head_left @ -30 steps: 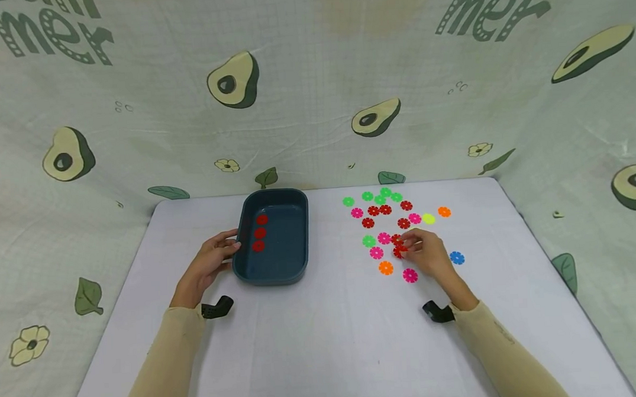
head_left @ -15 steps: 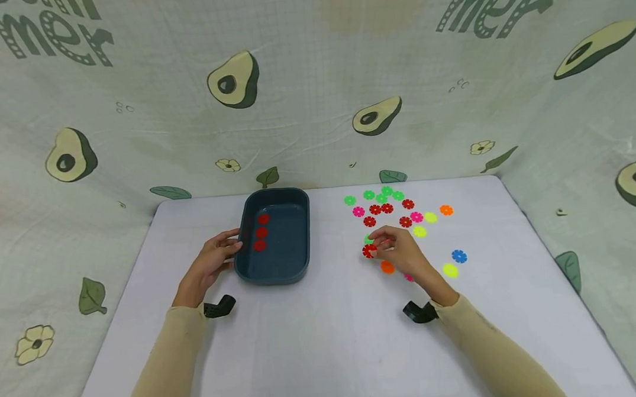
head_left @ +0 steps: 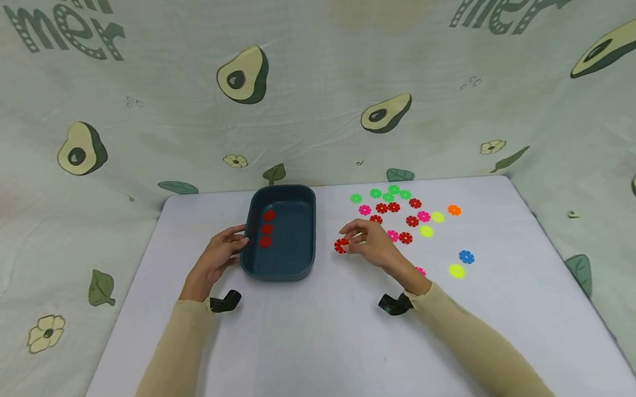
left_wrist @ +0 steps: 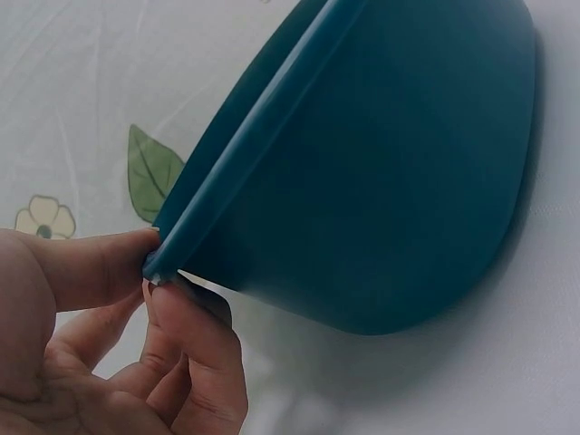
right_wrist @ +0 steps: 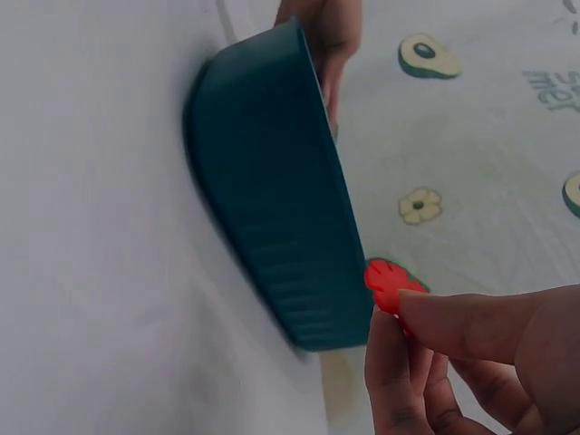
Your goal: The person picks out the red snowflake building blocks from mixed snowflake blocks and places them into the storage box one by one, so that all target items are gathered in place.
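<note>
A dark blue rectangular tray (head_left: 278, 265) stands left of centre, with 3 red notched discs (head_left: 266, 229) in a column along its left side. My left hand (head_left: 217, 257) pinches the tray's left rim between thumb and fingers, as the left wrist view shows close up. Between thumb and fingertips my right hand (head_left: 370, 242) pinches a red notched disc (right_wrist: 388, 281). In the head view this disc is held to the right of the tray, apart from it.
Several loose notched discs lie on the white table (head_left: 314, 352) to the right: green (head_left: 394, 190), red (head_left: 415, 203), pink (head_left: 423, 216), yellow (head_left: 457, 270), orange (head_left: 454, 210) and blue (head_left: 467, 256). A cloth (head_left: 314, 104) with printed avocados hangs behind the table.
My right hand has taken a red disc from the scattered ones and carried it left towards the tray. My left hand has stayed at the tray's rim. The head view has shifted slightly.
</note>
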A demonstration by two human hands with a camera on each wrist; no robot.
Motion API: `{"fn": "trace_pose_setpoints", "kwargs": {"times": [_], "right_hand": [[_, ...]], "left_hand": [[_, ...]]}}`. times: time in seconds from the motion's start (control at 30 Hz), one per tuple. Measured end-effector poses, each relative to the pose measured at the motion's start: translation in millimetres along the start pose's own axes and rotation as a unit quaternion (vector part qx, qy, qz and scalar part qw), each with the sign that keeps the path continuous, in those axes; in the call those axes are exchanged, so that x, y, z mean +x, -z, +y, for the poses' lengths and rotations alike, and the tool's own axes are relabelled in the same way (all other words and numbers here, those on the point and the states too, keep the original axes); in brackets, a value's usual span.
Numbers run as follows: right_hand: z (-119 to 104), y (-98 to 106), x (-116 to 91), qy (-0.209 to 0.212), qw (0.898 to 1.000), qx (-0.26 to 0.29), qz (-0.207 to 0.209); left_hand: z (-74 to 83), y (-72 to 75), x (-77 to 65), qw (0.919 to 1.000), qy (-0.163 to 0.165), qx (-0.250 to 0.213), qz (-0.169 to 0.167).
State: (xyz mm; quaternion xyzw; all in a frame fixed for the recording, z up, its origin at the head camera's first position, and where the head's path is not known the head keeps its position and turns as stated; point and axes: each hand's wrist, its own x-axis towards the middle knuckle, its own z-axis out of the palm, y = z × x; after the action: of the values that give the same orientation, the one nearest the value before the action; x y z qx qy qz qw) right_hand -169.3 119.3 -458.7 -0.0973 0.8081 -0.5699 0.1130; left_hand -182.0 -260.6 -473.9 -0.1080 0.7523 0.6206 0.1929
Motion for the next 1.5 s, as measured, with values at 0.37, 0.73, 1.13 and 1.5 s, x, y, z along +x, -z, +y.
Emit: {"fn": "trace_pose_setpoints", "kwargs": {"times": [0.37, 0.73, 1.13, 1.5], "right_hand": [[-27.9, -35.6, 20.7, 0.03, 0.999, 0.022, -0.037], [-52.4, -72.2, 46.4, 0.053, 0.994, 0.024, -0.088], [-70.7, -98.9, 79.4, 0.01, 0.99, -0.011, -0.143], [-78.5, -116.2, 102.4, -0.007, 0.979, -0.09, -0.184]], "left_hand": [[2.1, -1.3, -0.3, 1.0, -0.001, -0.007, 0.003], [0.8, -1.5, -0.1, 0.9999, 0.0, -0.009, 0.004], [1.3, -2.0, 0.9, 1.0, -0.002, -0.006, 0.005], [0.2, -1.2, 0.7, 1.0, -0.003, -0.005, 0.003]]}}
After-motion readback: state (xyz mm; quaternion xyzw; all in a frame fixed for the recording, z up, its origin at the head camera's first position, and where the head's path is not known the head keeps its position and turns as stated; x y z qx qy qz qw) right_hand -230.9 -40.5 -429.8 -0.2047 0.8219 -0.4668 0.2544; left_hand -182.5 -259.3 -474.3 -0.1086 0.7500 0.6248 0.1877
